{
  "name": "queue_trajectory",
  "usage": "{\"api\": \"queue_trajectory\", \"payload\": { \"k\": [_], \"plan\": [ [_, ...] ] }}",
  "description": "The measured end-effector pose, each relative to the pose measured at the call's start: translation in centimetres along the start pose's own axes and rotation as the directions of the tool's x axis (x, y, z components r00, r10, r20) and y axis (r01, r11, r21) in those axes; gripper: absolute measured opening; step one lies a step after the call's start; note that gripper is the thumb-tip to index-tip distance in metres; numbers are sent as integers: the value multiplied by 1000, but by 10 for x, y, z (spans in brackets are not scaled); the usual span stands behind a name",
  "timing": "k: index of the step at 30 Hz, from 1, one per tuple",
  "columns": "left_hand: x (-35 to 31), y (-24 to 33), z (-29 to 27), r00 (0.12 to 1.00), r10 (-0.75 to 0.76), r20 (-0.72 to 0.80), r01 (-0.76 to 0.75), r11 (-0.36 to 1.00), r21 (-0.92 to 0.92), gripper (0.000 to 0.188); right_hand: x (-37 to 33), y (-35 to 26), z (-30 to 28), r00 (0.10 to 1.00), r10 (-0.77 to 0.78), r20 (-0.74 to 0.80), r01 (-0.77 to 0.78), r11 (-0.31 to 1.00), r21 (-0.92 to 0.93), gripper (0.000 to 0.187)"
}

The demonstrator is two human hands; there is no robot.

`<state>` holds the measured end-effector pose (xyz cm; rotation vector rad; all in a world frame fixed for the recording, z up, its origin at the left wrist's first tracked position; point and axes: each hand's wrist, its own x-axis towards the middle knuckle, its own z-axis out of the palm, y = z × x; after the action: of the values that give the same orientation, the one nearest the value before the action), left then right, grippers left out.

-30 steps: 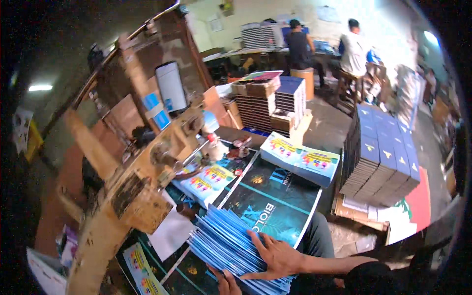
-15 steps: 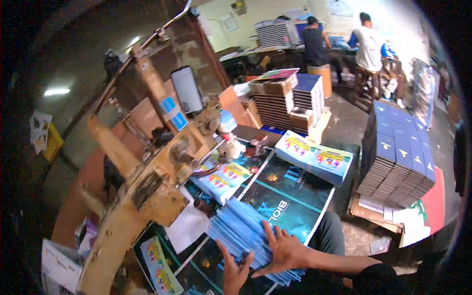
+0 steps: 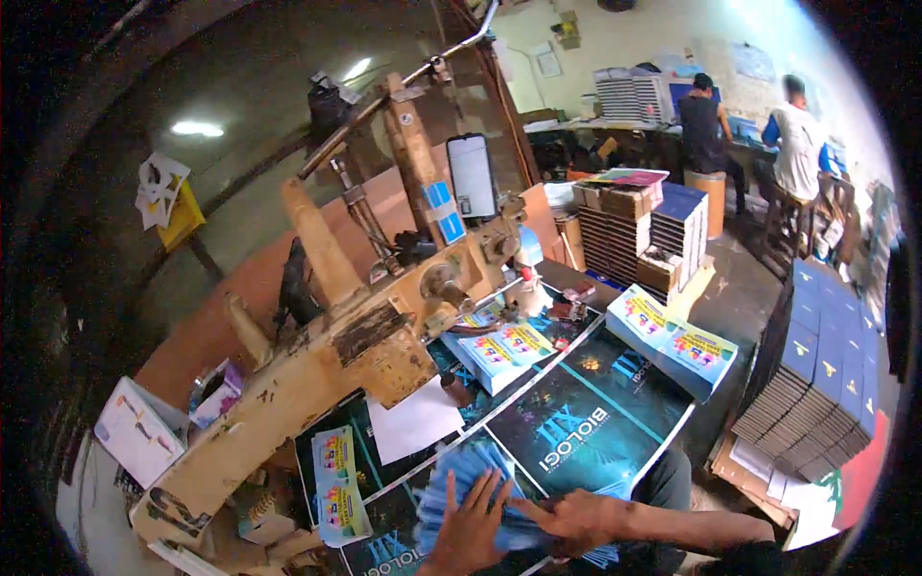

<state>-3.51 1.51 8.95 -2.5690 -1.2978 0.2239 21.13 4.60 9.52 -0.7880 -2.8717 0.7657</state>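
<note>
Blue papers [image 3: 437, 494] in a fan on the table [image 3: 588, 392]

They lie at its near side, blurred. The left hand [image 3: 469, 530] rests over them, its fingers spread. The right hand [image 3: 578, 523] is on their right part, forefinger stretched; whether it pinches, I cannot tell. Singly they are probably light, bendable and a little slippery, so the edges seem safest to hold.

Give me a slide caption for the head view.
Left hand and right hand on a fanned stack of blue paper over dark teal printed sheets.
</note>
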Motion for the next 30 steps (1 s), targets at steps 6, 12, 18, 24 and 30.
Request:
{"api": "queue_trajectory", "payload": {
  "k": [6,12,18,24,30],
  "plan": [
    [-16,-4,-22,992,-98,75,117,941,-316,113,5,11,11,987,-163,4,163,986,-29,104],
    [-14,-21,-34,987,64,148,-27,971,-240,97,10,-13,-24,935,10,356,-4,1000,-17,110],
    [-18,-34,16,999,4,-41,-19,924,-381,77,-18,-14,36,927,283,-248,-348,894,-283,118],
    [-31,-29,-4,989,-50,-143,22,982,-189,73,-42,13,51,866,179,-466,-417,773,-478,82],
    [-45,-37,-50,982,-96,160,158,883,-441,61,-59,-2,-27,976,167,-136,-193,959,-208,64]
  ]
}}
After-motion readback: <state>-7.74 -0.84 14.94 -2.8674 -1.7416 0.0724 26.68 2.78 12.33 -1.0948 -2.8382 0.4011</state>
